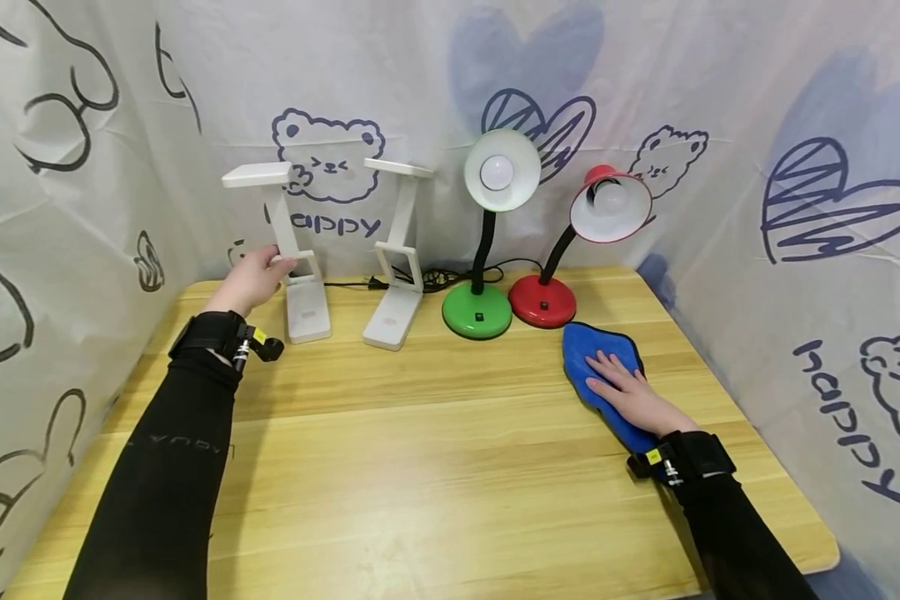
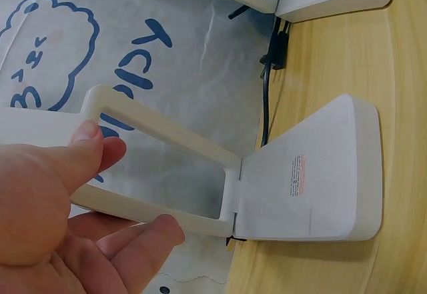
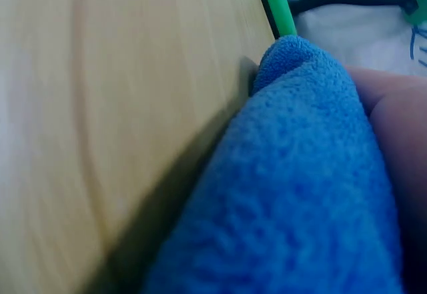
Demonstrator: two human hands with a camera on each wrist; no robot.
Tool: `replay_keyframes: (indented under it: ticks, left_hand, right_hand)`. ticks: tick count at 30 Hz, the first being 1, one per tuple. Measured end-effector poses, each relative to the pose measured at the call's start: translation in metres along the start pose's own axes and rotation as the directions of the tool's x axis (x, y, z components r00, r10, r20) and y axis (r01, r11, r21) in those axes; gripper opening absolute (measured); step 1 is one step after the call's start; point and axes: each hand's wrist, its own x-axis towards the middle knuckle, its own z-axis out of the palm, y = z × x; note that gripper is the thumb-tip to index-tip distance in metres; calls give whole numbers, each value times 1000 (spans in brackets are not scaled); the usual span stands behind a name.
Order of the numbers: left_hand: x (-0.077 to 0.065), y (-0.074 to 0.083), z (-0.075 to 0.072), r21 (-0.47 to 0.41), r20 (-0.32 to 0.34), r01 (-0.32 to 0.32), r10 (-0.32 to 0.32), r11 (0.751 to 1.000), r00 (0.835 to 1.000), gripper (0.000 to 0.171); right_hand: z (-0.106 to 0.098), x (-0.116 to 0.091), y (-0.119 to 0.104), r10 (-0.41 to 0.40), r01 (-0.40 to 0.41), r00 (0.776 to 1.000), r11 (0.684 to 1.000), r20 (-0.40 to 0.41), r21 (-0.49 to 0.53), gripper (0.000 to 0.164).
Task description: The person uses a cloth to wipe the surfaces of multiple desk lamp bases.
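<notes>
At the back left of the table my left hand (image 1: 251,279) grips the frame of a white folding desk lamp (image 1: 307,312). In the left wrist view the thumb lies on the upper part of the lamp's frame (image 2: 167,131), with the other fingers around its lower side; the lamp's base stands on the wood. On the right, my right hand (image 1: 637,404) rests with extended fingers on a blue cloth (image 1: 581,346) with dark edging. The right wrist view shows the fluffy cloth (image 3: 287,194) close up, hiding most of that hand.
A second white folding lamp (image 1: 393,317) stands to the right of the held one. Further right are a green desk lamp (image 1: 477,312) and a red desk lamp (image 1: 543,302). Black cords (image 1: 438,279) run behind them. Printed curtains (image 1: 225,100) surround the wooden table (image 1: 420,467).
</notes>
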Motion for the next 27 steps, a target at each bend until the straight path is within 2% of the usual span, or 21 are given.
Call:
replay_keyframes:
  ticks: [6,13,22,27]
  left_hand:
    - [2,-2,-1,4,-7,9,-9,1000,1000,62]
    - [6,-3,0,-17,-1,4,-4,1000,1000,64]
    - [9,-2,4,24,-43,-6,7,1000,999,68]
    - [8,-1,4,29,-35,-7,8,1000,999,67]
  right_hand:
    - [-1,-8,7,14,-15,1000,999,-25,-29,70]
    - [-5,-20,23,16,-17,999,1000,-41,-14,69]
    - [-16,-12,36,-4,2,998,999,-61,-42,69]
    - [-22,-9,38,5,-5,999,1000,-31,-18,69]
